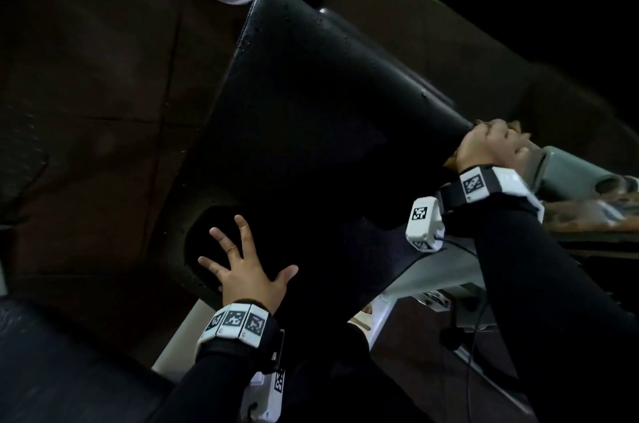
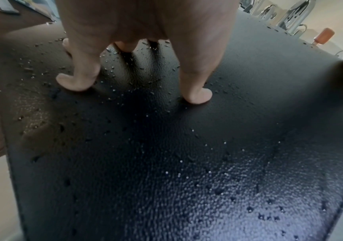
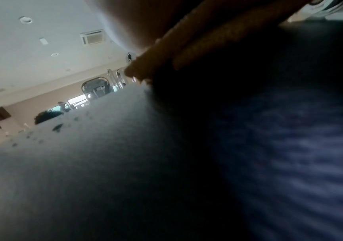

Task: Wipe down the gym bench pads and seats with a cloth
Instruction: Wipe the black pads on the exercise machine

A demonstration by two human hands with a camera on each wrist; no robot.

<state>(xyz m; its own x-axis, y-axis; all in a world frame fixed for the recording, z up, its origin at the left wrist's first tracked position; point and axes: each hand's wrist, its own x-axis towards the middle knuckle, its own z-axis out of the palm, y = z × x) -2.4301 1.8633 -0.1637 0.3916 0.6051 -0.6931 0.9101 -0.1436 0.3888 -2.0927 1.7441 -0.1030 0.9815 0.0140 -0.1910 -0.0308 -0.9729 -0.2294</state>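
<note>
Both hands were on the wet pad (image 1: pixel 311 132): left hand (image 1: pixel 249 270) splayed flat, steadying; right hand (image 1: pixel 491 145) clutching the cloth (image 3: pixel 197 42) at its edge, mid-wipe; remaining droplets probably needed sweeping next.

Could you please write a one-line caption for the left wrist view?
Left hand braced by its fingertips on the droplet-covered black bench pad.
</note>
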